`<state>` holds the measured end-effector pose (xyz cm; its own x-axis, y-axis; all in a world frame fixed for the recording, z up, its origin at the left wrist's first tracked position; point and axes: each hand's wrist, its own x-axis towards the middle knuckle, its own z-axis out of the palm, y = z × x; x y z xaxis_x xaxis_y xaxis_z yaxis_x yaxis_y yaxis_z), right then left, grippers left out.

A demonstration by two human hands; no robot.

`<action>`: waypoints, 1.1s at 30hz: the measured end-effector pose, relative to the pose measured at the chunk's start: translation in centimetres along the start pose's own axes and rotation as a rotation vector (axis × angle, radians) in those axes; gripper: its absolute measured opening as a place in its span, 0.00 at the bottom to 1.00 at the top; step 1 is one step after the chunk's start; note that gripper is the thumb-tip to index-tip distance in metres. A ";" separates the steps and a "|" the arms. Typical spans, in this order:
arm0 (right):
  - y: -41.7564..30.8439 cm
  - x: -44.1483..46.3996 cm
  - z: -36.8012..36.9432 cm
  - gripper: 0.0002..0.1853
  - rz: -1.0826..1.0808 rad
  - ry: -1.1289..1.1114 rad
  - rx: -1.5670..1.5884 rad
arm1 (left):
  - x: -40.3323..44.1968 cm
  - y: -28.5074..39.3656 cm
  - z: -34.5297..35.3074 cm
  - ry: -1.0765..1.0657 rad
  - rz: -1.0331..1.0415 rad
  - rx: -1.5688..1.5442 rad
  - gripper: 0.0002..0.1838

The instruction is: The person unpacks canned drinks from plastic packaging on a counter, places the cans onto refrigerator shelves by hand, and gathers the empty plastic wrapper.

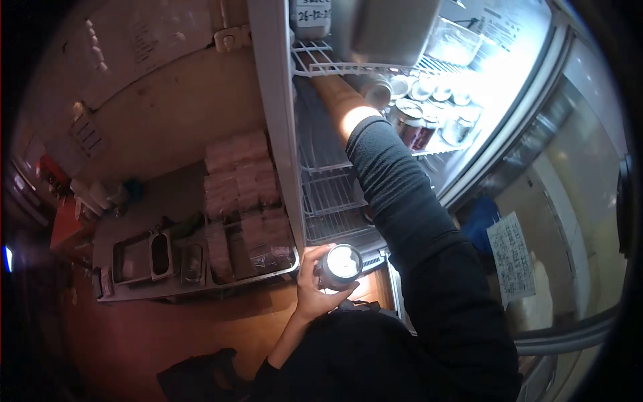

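Note:
My left hand (313, 285) is wrapped round a drinks can (340, 262), held upright in front of my body with its bright top facing me. My right arm, in a dark sleeve (395, 181), reaches into the lit fridge under the upper wire shelf (355, 68). The right hand (328, 84) shows only partly near the fridge's left wall; its fingers are hidden by the shelf. Just right of that forearm, a can lying on its side (376, 92) and several upright cans (408, 117) stand on the shelf below.
A large metal container (392, 30), a labelled tub (312, 19) and a clear plastic box (454, 41) occupy the upper shelf. The glass fridge door (569, 167) stands open on the right. At left, a steel counter (151, 288) bears metal pans and stacked pink packs (241, 174).

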<state>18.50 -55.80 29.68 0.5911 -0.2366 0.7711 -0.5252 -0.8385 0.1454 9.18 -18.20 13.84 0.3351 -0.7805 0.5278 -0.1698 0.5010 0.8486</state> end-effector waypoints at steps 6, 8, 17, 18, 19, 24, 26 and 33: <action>-0.3 0.0 -0.1 0.16 0.018 -0.023 -0.016 | -0.3 -0.2 -0.5 0.053 -0.044 0.033 0.40; 0.0 -0.3 -0.1 0.16 0.032 -0.027 -0.021 | 0.2 0.0 -0.6 0.071 -0.007 0.044 0.40; -0.6 -0.5 -1.3 0.15 0.074 -0.020 -0.033 | 2.3 0.4 -0.3 0.055 0.031 0.128 0.40; -0.8 -0.5 -1.3 0.14 0.078 -0.015 -0.043 | 2.5 0.4 -0.3 0.062 0.032 0.146 0.40; -0.9 -0.7 -1.2 0.14 0.082 -0.004 -0.047 | 2.8 0.2 -0.3 0.064 0.051 0.181 0.41; -3.5 -1.9 -3.8 0.14 0.115 0.089 -0.074 | 5.9 1.3 0.2 0.139 0.164 0.253 0.41; -5.8 -3.8 -7.8 0.14 0.187 0.032 0.027 | 7.0 2.0 -0.2 0.142 0.188 0.322 0.42; -9.3 -13.6 -26.1 0.28 0.072 -0.510 0.665 | 9.5 1.3 0.1 0.184 0.353 0.287 0.49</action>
<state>-0.69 -31.98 34.02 0.8584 -0.3592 0.3662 -0.1962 -0.8896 -0.4125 12.07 -24.98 19.96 0.3645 -0.4896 0.7921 -0.5426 0.5796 0.6080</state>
